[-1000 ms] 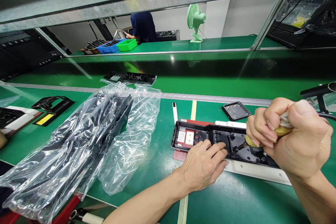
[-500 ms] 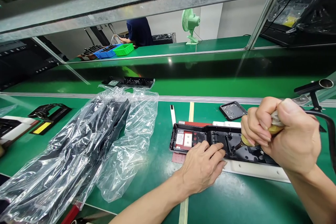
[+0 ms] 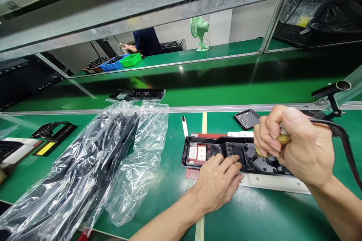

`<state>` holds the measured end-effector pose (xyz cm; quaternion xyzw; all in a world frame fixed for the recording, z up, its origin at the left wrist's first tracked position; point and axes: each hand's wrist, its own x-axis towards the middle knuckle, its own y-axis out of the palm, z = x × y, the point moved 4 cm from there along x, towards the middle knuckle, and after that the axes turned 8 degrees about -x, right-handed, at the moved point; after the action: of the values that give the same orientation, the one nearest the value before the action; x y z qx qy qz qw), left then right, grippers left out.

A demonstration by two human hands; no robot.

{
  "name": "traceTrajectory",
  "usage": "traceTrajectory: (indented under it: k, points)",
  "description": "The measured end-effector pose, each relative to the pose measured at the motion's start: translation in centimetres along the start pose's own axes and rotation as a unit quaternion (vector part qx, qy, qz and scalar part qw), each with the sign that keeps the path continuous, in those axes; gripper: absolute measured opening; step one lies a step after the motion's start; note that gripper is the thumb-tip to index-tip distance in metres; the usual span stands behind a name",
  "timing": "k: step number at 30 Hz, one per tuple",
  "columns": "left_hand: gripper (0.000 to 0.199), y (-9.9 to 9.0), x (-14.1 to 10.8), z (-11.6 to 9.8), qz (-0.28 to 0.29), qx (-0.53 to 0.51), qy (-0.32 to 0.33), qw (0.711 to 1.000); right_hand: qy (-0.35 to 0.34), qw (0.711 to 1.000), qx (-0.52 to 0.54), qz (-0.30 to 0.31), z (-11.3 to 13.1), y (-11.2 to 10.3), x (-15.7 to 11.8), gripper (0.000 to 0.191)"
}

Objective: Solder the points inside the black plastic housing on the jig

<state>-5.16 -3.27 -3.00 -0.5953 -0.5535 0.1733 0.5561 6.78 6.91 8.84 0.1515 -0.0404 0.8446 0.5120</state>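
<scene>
A long black plastic housing (image 3: 217,143) lies with its inner side up on a white fixture (image 3: 275,183). Across its near wall rests my left hand (image 3: 219,182), fingers bent over into the housing and the thumb along the outer edge, holding it. My right hand (image 3: 299,145) is wrapped round a yellow corded electric screwdriver (image 3: 284,140), tilted with its tip down inside the housing. Fingers hide part of the driver, and I cannot see a screw at the tip. A black dish of small screws (image 3: 246,119) sits just behind the housing.
Clear plastic bags (image 3: 93,158) with black parts cover the bench's left side. A black bracket with a yellow label (image 3: 53,137) lies farther left. A metal tube stand (image 3: 330,90) rises at right. Beyond the rail are a green fan (image 3: 199,28), bins (image 3: 131,60) and a co-worker (image 3: 147,41).
The view has tilted and shifted slightly. My right hand and the screwdriver sit a little farther left in view, the tip still in the housing. My left hand stays on the housing.
</scene>
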Motion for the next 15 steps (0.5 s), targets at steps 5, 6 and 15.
traceTrajectory:
  k: [5,6,15]
  points:
    - [0.029,0.04,0.01,0.03,0.001,-0.003,0.001,1.000,-0.014,1.000,-0.022,-0.012,0.02,0.01,0.04,0.041]
    - [0.029,0.04,0.01,0.03,0.000,-0.004,0.001,1.000,-0.017,0.999,-0.032,-0.013,0.06,0.01,-0.01,0.041]
    - [0.029,0.13,-0.08,0.08,0.004,-0.013,0.001,1.000,-0.016,0.998,-0.068,-0.008,0.18,-0.10,-0.46,0.041]
